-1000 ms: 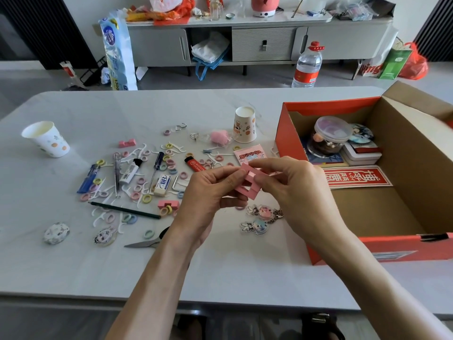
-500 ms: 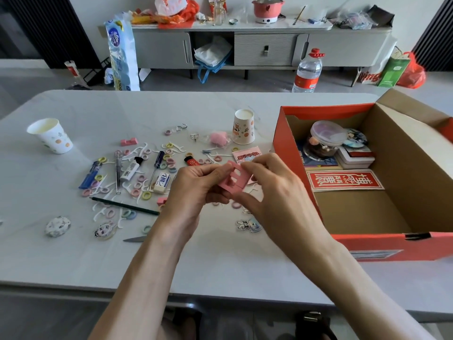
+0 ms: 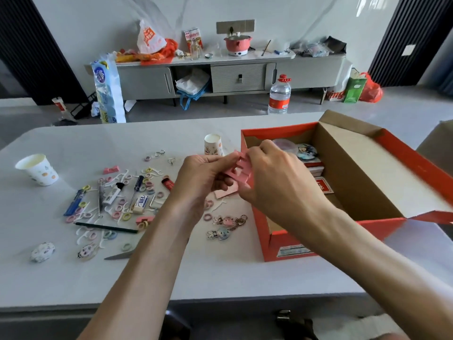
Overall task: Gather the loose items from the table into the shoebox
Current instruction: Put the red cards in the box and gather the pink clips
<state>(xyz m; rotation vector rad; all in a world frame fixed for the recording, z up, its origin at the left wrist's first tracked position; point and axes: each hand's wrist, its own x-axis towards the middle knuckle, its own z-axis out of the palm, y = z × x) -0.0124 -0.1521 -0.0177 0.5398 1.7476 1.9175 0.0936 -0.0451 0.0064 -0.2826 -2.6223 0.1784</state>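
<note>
I note left hand (image 3: 203, 176) and right hand (image 3: 277, 182) fingers both clenched on pink slotted piece (image 3: 241, 171), held above counter (image 3: 220, 278), beside shoebox (image 3: 277, 241).

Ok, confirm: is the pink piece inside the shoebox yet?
No, the left hand and right hand hold the pink piece in midair.

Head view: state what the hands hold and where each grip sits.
A pink slotted piece: the left hand pinches its left end, the right hand its right end.
</note>
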